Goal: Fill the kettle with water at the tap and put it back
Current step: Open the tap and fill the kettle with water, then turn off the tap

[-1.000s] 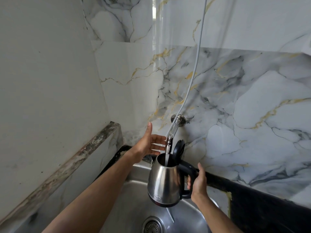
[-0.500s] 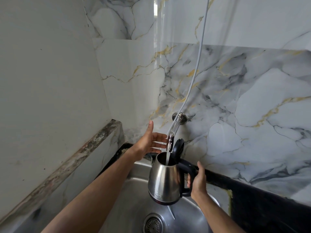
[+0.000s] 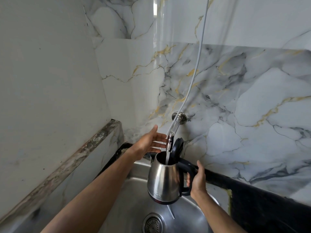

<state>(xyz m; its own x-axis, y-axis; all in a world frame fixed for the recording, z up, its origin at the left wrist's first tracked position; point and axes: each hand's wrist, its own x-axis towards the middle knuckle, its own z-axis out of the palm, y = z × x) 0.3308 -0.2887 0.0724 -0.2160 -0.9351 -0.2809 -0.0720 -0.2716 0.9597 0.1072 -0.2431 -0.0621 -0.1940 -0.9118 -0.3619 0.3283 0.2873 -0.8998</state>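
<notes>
A steel kettle (image 3: 164,179) with a black handle hangs over the sink (image 3: 134,204), its black lid (image 3: 177,147) flipped up. My right hand (image 3: 197,179) grips the handle. A stream of water runs from the tap (image 3: 170,142) straight into the kettle's mouth. My left hand (image 3: 149,142) is beside the tap on its left, fingers spread and reaching to the spout, holding nothing.
A white hose (image 3: 196,68) runs down the marble wall to the tap's wall fitting (image 3: 180,117). The drain (image 3: 153,224) lies below the kettle. A black counter (image 3: 262,204) borders the sink on the right, and a worn ledge (image 3: 70,163) runs along the left wall.
The kettle and both hands have stayed nearly still under the running tap; the view has shifted slightly.
</notes>
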